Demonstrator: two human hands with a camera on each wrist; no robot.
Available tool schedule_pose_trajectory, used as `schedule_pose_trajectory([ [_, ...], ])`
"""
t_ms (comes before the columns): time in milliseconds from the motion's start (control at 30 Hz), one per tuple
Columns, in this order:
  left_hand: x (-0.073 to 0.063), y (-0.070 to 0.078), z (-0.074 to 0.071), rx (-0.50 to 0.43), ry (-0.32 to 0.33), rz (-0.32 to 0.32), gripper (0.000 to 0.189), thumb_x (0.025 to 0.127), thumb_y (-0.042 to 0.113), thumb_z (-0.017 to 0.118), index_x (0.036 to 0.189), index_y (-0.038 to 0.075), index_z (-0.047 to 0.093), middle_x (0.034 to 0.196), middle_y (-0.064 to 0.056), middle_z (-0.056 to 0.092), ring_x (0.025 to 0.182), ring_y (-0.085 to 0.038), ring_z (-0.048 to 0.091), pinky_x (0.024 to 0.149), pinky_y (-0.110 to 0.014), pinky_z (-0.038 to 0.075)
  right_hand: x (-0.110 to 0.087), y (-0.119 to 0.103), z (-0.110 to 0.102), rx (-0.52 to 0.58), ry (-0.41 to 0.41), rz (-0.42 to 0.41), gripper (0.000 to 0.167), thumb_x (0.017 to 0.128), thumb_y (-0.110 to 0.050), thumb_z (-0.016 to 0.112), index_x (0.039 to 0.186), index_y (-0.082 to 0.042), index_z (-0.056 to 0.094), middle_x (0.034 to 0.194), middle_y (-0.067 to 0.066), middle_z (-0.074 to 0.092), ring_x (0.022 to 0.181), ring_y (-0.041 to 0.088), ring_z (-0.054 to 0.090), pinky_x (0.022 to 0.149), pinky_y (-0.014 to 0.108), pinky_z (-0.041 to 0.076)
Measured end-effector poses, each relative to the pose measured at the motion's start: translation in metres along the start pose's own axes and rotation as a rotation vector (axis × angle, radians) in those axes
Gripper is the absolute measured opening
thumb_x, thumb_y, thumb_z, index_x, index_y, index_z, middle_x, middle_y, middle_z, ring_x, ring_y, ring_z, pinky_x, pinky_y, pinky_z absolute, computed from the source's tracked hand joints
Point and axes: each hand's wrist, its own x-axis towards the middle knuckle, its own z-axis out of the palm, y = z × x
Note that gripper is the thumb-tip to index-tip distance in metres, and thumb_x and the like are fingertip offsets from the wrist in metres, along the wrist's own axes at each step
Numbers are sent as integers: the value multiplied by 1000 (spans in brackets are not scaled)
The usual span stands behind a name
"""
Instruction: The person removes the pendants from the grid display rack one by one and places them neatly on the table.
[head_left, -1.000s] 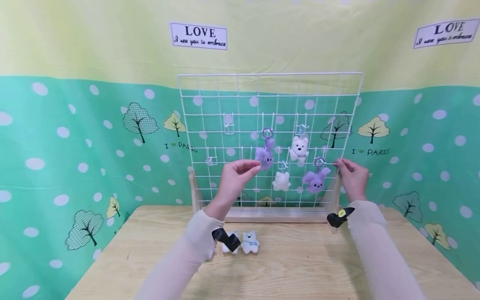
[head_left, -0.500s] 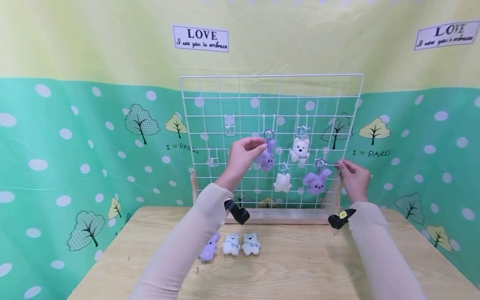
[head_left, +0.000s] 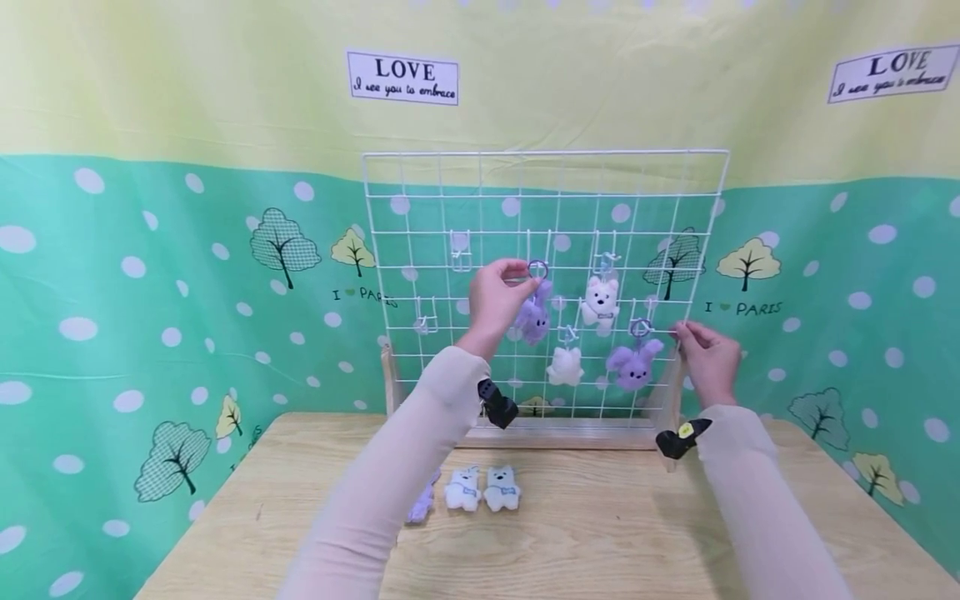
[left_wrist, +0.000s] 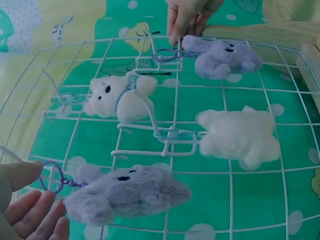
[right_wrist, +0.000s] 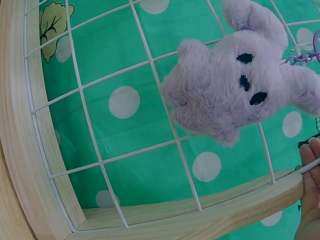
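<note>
A purple plush bunny keychain (head_left: 536, 323) hangs by its ring from a hook at the middle of a white wire grid (head_left: 546, 152). My left hand (head_left: 497, 307) has its thumb and fingertips at that purple ring (left_wrist: 61, 184), pinching it from either side. On the grid's right edge, just above the wooden upright, my right hand (head_left: 708, 358) grips the wire. Nearest to it hangs another purple bunny keychain (head_left: 634, 365), face outward. A white bear keychain (head_left: 601, 302) faces out at upper right, while a second white one (head_left: 565, 367) shows its plain side.
Bare hooks (head_left: 461, 252) are on the grid's left half. Two white bear keychains (head_left: 502, 488) lie on the wooden table (head_left: 585, 542), beside a purple bunny (head_left: 422, 502) partly hidden by my left sleeve. A wooden base (head_left: 570, 435) supports the grid.
My left hand has risen from the bunny's body to its ring, moving up and slightly right. The right hand keeps its hold on the grid edge.
</note>
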Motion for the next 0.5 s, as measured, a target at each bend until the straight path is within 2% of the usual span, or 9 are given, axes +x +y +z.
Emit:
schedule_pose_trajectory([
  [300,6,-3,9,26,64,21,27,81,16,75,105,11,66,100,-1,67,90,-14,65,79,-24,53,0,-1,0,-8,6,7,44,89,-39,59,123,-11,61,116,1,67,94,0,62,84,17,49],
  [500,9,-2,13,28,93,3,21,81,15,75,100,10,66,95,-2,67,86,-14,64,76,-24,53,0,-1,0,-5,-6,-2,43,90,-38,59,123,-12,61,115,0,67,94,-1,62,84,17,49],
])
